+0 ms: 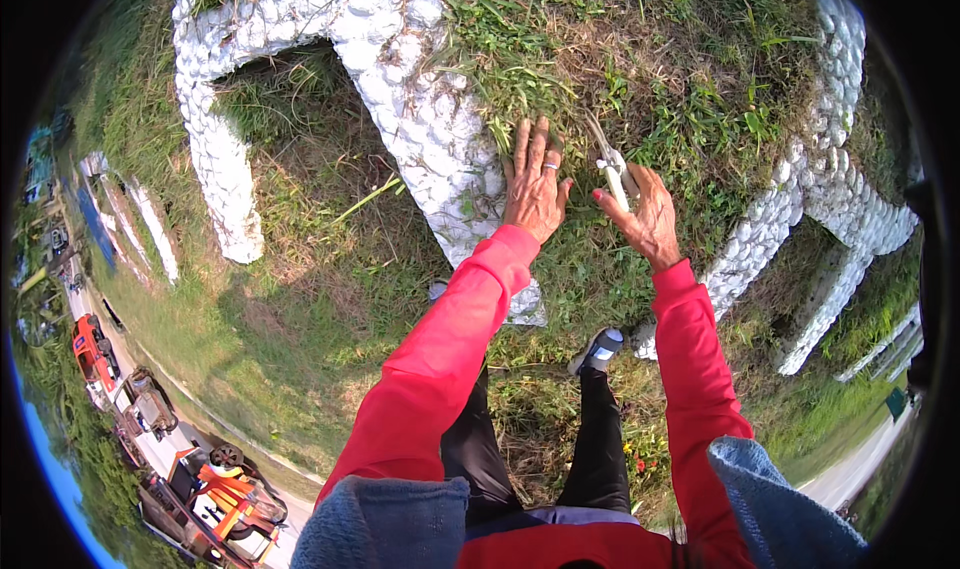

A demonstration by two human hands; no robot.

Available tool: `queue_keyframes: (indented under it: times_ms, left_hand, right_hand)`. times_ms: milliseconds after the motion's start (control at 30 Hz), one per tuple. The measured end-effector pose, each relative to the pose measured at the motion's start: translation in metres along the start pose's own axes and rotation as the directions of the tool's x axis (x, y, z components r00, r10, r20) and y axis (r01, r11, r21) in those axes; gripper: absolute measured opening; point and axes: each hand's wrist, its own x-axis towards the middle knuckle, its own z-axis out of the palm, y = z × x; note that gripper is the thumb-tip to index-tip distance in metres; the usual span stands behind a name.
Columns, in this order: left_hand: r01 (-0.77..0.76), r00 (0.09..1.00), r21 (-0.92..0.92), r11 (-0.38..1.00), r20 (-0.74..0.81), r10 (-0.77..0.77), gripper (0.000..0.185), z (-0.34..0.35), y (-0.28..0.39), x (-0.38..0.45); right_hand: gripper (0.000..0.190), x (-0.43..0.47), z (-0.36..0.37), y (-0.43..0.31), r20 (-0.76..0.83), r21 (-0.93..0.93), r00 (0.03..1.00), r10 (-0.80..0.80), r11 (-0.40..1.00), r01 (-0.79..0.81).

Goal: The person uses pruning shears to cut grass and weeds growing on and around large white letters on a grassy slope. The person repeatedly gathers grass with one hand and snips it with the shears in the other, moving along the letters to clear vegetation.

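My right hand [649,216] grips a pair of pruning shears [615,170] by pale handles. The narrow blades point away from me into the grass, where their tips are hard to make out. My left hand [534,186] lies palm down with its fingers extended, a ring on one of them. It rests on the cut grass [517,103] along the edge of a white-painted stone letter shape [420,111]. Loose clippings lie over part of the white stones. Between my hands is a strip of short grass and dry stems.
A second white stone shape [757,209] stands at the right. My shoe [600,350] is on the sloping grass below. A blue towel [382,520] hangs over my shoulders. At lower left, vehicles, including an orange one [94,351], stand along a road [161,445].
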Motion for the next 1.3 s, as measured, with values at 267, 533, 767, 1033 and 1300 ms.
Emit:
queue_keyframes:
  times_ms: [267, 533, 767, 1033, 1300]
  left_hand:
    - [0.209, 0.897, -0.088, 0.974, -0.38, -0.227, 0.065, 0.003, 0.051, -0.032]
    - [0.367, 0.909, 0.124, 0.922, -0.258, -0.327, 0.069, 0.027, 0.033, -0.019]
    - [0.413, 0.872, 0.039, 0.91, 0.272, -0.407, 0.056, 0.076, 0.078, -0.115]
    - [0.421, 0.861, 0.019, 0.907, -0.325, -0.392, 0.075, 0.045, 0.081, -0.08]
    - [0.369, 0.928, 0.201, 0.907, -0.022, -0.372, 0.086, 0.04, 0.031, -0.064]
  right_hand:
    - [0.057, -0.036, -0.037, 0.031, 0.295, 0.357, 0.943, 0.151, 0.898, -0.256]
    - [0.051, -0.065, -0.032, 0.051, 0.529, 0.389, 0.848, 0.044, 0.875, -0.287]
    - [0.053, -0.095, -0.044, 0.078, 0.64, 0.418, 0.765, 0.071, 0.803, -0.424]
    - [0.062, -0.06, -0.023, 0.059, 0.267, 0.125, 0.956, -0.124, 0.988, 0.093]
    - [0.066, -0.066, 0.045, 0.039, 0.319, -0.324, 0.948, 0.005, 0.94, 0.104]
